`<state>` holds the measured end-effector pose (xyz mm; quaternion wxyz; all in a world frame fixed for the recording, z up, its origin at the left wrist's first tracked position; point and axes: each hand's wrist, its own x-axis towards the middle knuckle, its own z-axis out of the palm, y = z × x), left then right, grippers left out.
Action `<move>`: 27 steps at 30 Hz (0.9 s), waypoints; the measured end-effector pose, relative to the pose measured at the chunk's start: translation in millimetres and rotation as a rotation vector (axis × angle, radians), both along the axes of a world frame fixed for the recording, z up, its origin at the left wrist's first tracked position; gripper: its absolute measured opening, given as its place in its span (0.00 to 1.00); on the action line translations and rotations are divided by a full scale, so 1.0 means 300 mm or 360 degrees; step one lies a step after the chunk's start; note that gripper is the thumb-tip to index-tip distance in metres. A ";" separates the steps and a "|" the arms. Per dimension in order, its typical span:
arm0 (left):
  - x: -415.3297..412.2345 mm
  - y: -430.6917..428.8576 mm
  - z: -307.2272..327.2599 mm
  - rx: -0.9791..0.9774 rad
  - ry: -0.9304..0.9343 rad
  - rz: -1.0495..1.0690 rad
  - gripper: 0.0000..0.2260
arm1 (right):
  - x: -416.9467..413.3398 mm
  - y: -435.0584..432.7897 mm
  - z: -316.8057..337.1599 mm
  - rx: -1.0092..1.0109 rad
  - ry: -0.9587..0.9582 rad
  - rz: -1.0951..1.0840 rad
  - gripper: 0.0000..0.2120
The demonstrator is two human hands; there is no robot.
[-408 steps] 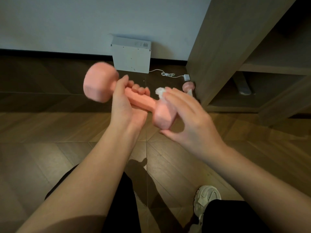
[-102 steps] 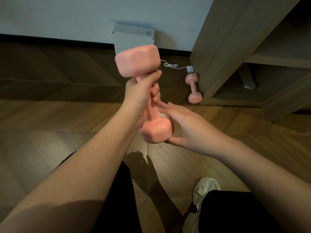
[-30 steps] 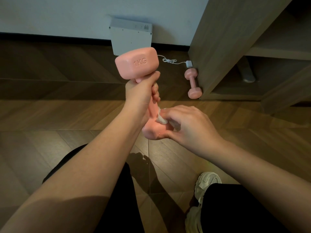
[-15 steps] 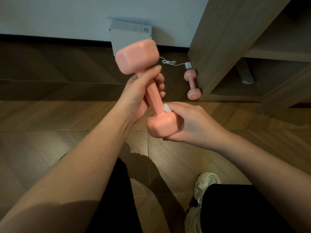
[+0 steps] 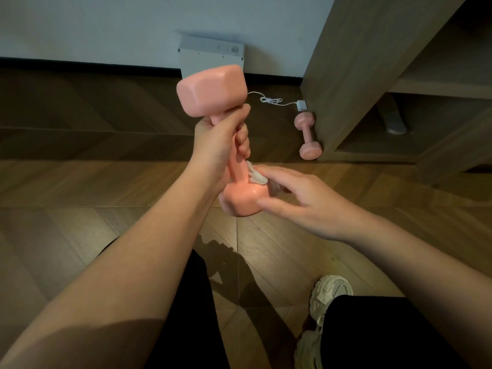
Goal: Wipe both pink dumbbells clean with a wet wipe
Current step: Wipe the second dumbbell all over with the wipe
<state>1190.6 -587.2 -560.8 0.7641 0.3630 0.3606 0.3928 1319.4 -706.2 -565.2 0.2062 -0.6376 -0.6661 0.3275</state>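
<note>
Right hand [image 5: 306, 201] uncurls off lower head of held dumbbell [image 5: 210, 89], fingers now straight, pressing wet wipe [image 5: 257, 177] to handle base | left hand [image 5: 215, 153] clamped round handle, upright | second dumbbell [image 5: 307, 135] on floor [image 5: 80, 182], touching cabinet [image 5: 346, 75]

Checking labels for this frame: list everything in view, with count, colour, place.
brown wooden floor: 1, brown, underfoot
brown wooden cabinet: 1, brown, right
held pink block-headed dumbbell: 1, pink, raised at centre
second pink dumbbell: 1, pink, on the floor beside the cabinet
crumpled white wet wipe: 1, white, on the held dumbbell's lower head
flat white box: 1, white-grey, against the white wall
white cable with plug block: 1, white, floor, beside the cabinet
grey object: 1, grey, inside the cabinet, unidentifiable
cream sneaker: at least 1, cream, bottom right
black trousers: 1, black, bottom
left hand: 1, grips the held dumbbell's handle
right hand: 1, presses the wipe with straight fingers
</note>
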 end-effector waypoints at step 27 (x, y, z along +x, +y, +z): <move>0.004 -0.005 -0.010 -0.0039 0.0043 -0.0010 0.11 | -0.035 0.044 -0.012 -0.0002 0.0254 -0.0338 0.15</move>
